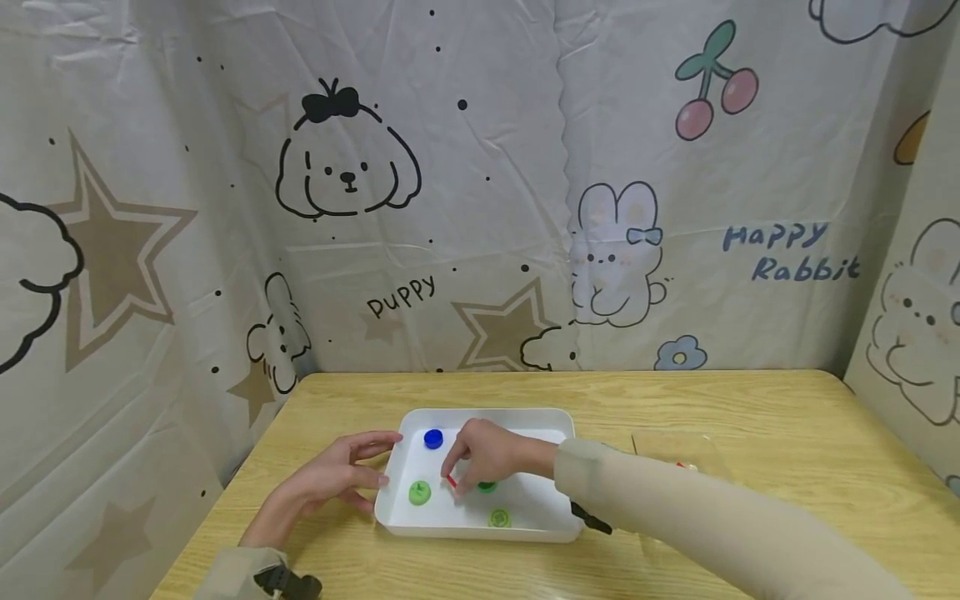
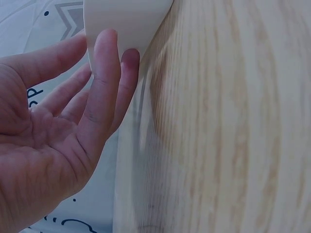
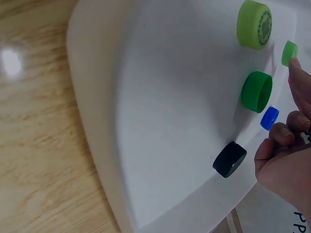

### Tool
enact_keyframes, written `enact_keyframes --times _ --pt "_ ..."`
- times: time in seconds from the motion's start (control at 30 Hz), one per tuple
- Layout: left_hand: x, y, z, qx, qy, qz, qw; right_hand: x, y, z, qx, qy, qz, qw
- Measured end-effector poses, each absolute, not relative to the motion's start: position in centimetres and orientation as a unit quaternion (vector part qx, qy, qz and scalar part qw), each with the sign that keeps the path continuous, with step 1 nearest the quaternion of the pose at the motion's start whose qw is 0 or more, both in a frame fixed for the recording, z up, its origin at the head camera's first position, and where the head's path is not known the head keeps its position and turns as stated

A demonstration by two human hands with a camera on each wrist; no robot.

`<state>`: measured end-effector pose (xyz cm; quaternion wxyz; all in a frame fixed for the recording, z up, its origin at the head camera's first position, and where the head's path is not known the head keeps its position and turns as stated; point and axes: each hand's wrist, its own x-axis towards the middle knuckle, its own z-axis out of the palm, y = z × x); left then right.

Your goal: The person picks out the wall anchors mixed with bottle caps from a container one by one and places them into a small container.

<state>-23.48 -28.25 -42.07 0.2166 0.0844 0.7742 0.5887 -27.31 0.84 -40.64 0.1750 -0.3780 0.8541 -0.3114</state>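
Note:
A white tray (image 1: 525, 533) stands on the table, with bottle caps in it. My left hand (image 1: 337, 471) is at the tray's left side, its loosely extended fingers touching the wall (image 2: 121, 24). Over the tray, my right hand (image 1: 483, 454) pinches a small red piece (image 1: 452, 481) between thumb and fingers; most of it is hidden. Around this hand lie a blue cap (image 1: 433, 438), a light green cap (image 1: 419, 492), a yellow-green cap (image 1: 499, 518) and a dark green cap (image 3: 256, 92). The black cap (image 3: 229, 159) shows only in the right wrist view.
Right of the tray, partly behind my right sleeve (image 1: 660, 500), is a clear container (image 1: 660, 442) with something red inside. The wooden table (image 1: 360, 392) ends at a printed curtain (image 1: 480, 208) at the back and sides.

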Motion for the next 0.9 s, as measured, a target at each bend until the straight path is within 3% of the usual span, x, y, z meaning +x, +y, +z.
enact_keyframes --times 0.9 --pt "-23.4 -28.4 -42.2 0.089 0.769 0.596 0.214 -26.4 3.9 -38.7 -0.293 0.815 -0.452 0.212"
